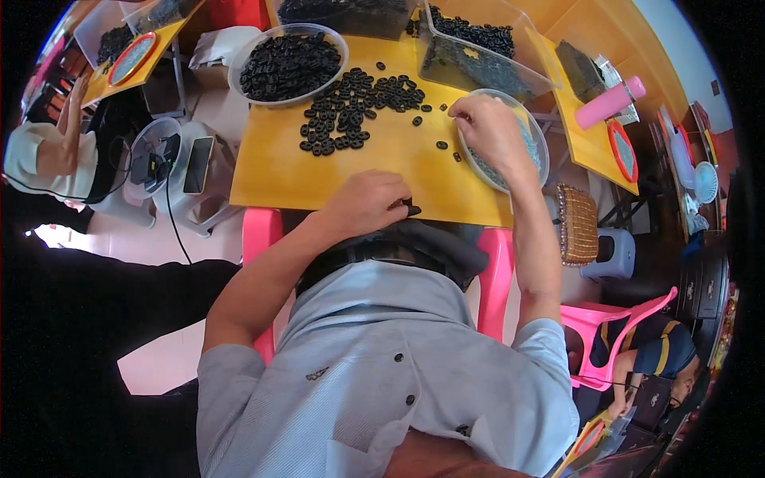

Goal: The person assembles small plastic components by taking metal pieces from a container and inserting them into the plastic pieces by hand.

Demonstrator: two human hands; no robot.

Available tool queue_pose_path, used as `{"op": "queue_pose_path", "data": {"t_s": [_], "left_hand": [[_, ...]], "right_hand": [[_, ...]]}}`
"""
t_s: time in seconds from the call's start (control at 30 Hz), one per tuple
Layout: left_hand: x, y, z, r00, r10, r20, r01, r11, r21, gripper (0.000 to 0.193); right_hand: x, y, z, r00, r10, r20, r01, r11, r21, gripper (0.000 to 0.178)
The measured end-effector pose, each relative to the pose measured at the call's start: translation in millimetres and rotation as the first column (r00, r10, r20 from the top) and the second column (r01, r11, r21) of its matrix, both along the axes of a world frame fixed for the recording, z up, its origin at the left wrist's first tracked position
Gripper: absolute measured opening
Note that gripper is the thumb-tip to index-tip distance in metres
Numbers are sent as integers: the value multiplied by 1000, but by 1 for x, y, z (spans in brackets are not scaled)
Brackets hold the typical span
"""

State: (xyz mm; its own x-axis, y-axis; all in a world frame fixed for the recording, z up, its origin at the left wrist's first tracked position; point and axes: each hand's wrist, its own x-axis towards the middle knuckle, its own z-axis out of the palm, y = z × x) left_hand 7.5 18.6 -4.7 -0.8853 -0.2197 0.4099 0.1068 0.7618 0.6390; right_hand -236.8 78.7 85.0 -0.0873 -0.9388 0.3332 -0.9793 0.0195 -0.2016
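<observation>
My left hand point(368, 202) rests at the near edge of the yellow table point(275, 171). Its thumb and fingers close on a small black oval piece point(413, 210). My right hand point(492, 127) is over the left side of a clear round bowl point(544, 163) of small pale blue-grey parts point(529, 142). The fingertips are pinched together there, and anything between them is too small to make out. Many loose black oval pieces with holes point(335, 119) lie spread over the middle of the table. A few single ones point(441, 145) lie closer to the bowl.
A round clear tub point(343, 70) heaped with black pieces stands at the far left. Behind is a clear rectangular bin point(510, 76) of more. To the right are a pink bottle point(610, 103) and a red-rimmed tray point(622, 151). Other people sit at both sides.
</observation>
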Motion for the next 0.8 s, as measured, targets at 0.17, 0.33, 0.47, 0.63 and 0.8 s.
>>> {"op": "queue_pose_path", "data": {"t_s": [0.17, 0.33, 0.47, 0.63, 0.8], "left_hand": [[-1, 1, 0, 1000, 10, 27, -8, 998, -58, 18], [1, 3, 3, 1000, 14, 8, -14, 999, -34, 18], [2, 0, 3, 999, 12, 32, -10, 999, -46, 17], [3, 0, 4, 1000, 16, 1, -16, 999, -51, 17], [0, 1, -1, 1000, 3, -14, -4, 998, -62, 17]], "right_hand": [[9, -21, -19, 993, 73, -98, -68, 996, 54, 17], [10, -39, -38, 994, 65, -84, -55, 991, 123, 21], [10, -46, -50, 988, 96, -119, -80, 987, 139, 21], [29, -47, -35, 996, 74, 43, -81, 972, 221, 17], [44, -76, -46, 980, 87, 181, -109, 987, 117, 18]]}}
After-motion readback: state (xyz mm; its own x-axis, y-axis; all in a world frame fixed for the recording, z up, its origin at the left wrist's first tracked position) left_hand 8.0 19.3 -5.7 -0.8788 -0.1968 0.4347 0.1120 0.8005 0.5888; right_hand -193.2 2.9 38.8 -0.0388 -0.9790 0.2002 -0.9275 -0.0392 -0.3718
